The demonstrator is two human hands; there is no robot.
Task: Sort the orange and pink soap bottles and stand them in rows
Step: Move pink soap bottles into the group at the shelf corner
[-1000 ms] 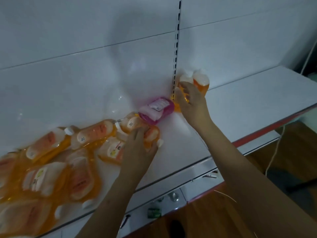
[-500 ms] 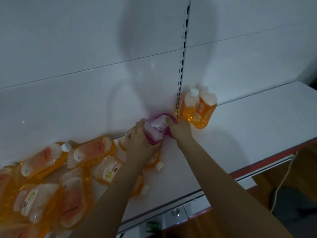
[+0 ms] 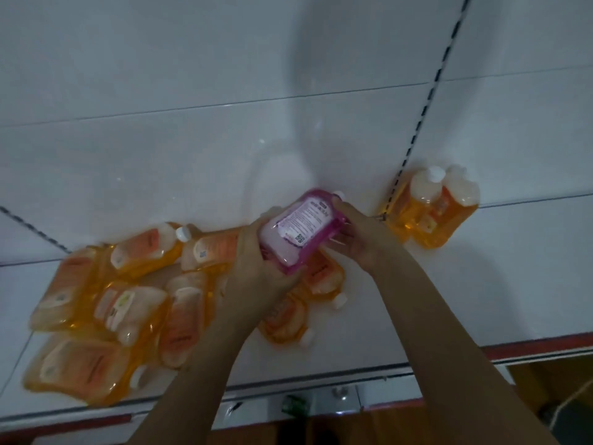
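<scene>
A pink soap bottle (image 3: 300,231) with a white label is held above the white shelf (image 3: 401,303), tilted, its cap pointing toward the back wall. My left hand (image 3: 256,261) grips its lower end and my right hand (image 3: 359,234) grips its upper right side. Two orange soap bottles (image 3: 431,208) stand upright side by side against the back wall, to the right of my hands. Several orange soap bottles (image 3: 128,303) lie in a loose pile on the shelf's left half, and two more of these orange bottles (image 3: 298,303) lie just under my hands.
A slotted upright (image 3: 423,104) runs up the white back wall beside the standing bottles. The shelf's front edge has a red strip (image 3: 539,346). A wooden floor (image 3: 369,425) and a white cable (image 3: 574,393) lie below on the right.
My right hand left the standing orange bottles and joined my left hand on the pink bottle. Both hands lifted it off the pile. The camera swung left.
</scene>
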